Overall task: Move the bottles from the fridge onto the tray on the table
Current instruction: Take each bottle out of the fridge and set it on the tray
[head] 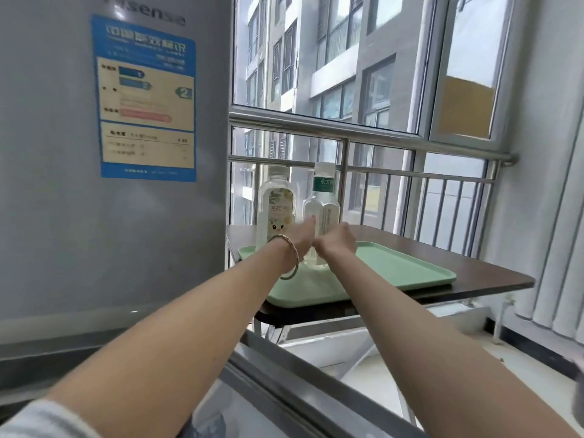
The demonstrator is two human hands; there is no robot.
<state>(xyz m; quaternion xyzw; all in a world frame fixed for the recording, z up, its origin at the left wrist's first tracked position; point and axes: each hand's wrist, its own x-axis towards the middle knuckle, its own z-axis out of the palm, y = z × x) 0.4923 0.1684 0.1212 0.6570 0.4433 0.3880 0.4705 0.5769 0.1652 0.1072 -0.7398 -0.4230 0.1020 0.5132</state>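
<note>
Two clear bottles stand upright side by side at the far left end of the green tray (395, 270) on the dark table (467, 257). The left bottle (275, 200) has a yellow label; the right bottle (322, 191) has a green neck band and a white cap. My left hand (300, 238), with a bracelet on the wrist, is against the lower right side of the yellow-label bottle, thumb up, its fingers hidden. My right hand (338, 241) is curled round the lower part of the green-band bottle.
The grey fridge (63, 184) with a blue energy sticker fills the left, close to the table. A metal-framed edge (300, 384) runs diagonally under my arms. A steel railing (347, 137) and windows stand behind the table. A radiator is at the right wall.
</note>
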